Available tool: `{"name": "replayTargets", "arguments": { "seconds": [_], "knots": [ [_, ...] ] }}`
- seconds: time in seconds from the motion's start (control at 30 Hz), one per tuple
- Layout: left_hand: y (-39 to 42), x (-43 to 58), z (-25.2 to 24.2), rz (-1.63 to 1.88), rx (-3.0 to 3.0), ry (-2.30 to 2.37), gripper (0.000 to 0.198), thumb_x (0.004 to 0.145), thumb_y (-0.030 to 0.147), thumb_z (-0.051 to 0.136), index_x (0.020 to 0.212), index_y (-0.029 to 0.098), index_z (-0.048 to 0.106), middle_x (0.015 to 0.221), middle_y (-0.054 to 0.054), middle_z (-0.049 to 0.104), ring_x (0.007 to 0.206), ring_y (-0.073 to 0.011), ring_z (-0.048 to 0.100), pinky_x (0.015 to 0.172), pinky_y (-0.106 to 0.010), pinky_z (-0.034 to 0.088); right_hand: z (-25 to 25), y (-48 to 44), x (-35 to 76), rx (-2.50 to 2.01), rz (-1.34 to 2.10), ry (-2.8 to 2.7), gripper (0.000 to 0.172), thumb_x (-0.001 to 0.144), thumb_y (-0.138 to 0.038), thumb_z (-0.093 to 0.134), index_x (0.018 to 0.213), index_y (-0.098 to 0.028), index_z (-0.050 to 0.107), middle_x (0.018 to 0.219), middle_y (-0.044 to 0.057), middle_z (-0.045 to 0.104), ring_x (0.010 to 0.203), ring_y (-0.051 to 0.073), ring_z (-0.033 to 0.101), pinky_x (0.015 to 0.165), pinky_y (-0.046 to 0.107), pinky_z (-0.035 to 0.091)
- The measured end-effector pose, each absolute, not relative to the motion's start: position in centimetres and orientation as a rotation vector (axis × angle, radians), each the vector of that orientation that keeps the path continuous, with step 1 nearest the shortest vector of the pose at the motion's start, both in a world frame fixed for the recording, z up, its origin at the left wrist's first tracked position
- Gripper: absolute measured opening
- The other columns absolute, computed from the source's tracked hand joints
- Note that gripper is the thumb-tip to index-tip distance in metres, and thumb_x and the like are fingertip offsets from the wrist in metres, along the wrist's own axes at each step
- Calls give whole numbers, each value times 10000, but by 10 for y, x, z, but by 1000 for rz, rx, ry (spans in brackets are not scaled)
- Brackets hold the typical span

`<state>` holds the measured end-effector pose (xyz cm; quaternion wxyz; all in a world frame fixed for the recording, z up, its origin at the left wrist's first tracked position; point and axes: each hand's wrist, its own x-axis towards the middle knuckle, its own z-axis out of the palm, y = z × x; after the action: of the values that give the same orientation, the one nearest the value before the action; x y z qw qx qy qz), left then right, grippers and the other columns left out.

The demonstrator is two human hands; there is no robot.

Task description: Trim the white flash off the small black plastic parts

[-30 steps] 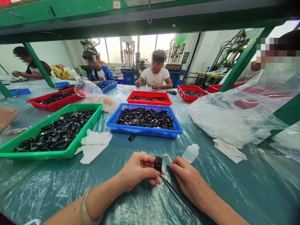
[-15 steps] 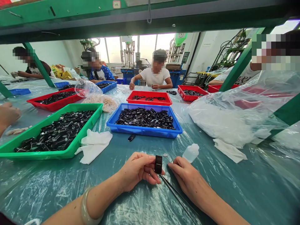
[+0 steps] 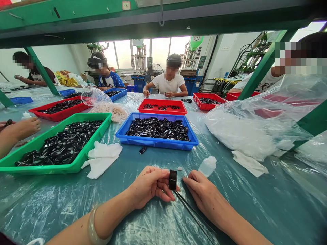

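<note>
My left hand (image 3: 152, 187) pinches a small glossy black plastic piece (image 3: 172, 180) upright between thumb and fingers. My right hand (image 3: 200, 189) is close by on the right, thumb and forefinger pressed together; whatever they may hold is hidden. Dark metal tweezers (image 3: 192, 215) slant between the hands, their tips near my left fingertips; whether the right hand touches them I cannot tell. Just beyond the black piece lies a small pale oval bit (image 3: 180, 168). A translucent plastic bottle (image 3: 207, 166) stands behind my right hand.
A blue tray (image 3: 157, 144) and a green tray (image 3: 76, 166) hold heaps of black pieces. One loose piece (image 3: 143, 149) and a white cloth (image 3: 102, 160) lie nearby. Red trays (image 3: 162, 109) and a plastic bag (image 3: 245, 132) are farther off. Co-workers sit around; one's hand (image 3: 25, 127) is at left.
At the far left, the co-worker's hands have come farther into view beside the green tray. My own hands and the black piece hold almost the same position.
</note>
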<state>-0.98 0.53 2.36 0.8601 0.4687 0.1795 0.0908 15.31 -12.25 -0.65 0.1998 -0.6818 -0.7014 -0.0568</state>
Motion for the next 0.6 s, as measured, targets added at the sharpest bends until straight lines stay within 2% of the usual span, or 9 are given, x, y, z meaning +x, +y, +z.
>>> {"name": "replayTargets", "arguments": {
  "seconds": [0.3,0.6],
  "knots": [
    [5,-10,24,186,1002,389,369,739,390,610,819,40,694,754,-165,686,526,-136,637,450,-164,487,-5,-123,153,-1911,-143,-1966,306,892,-68,311,820,-156,595,746,57,488,652,176,517,554,260,463],
    [-2,-13,29,207,1223,451,234,588,262,749,757,100,730,759,-95,685,581,-132,631,493,-185,496,-5,-123,153,-1944,-126,-1983,298,892,-66,326,837,-146,608,752,59,489,667,181,526,568,271,473]
  ]
}}
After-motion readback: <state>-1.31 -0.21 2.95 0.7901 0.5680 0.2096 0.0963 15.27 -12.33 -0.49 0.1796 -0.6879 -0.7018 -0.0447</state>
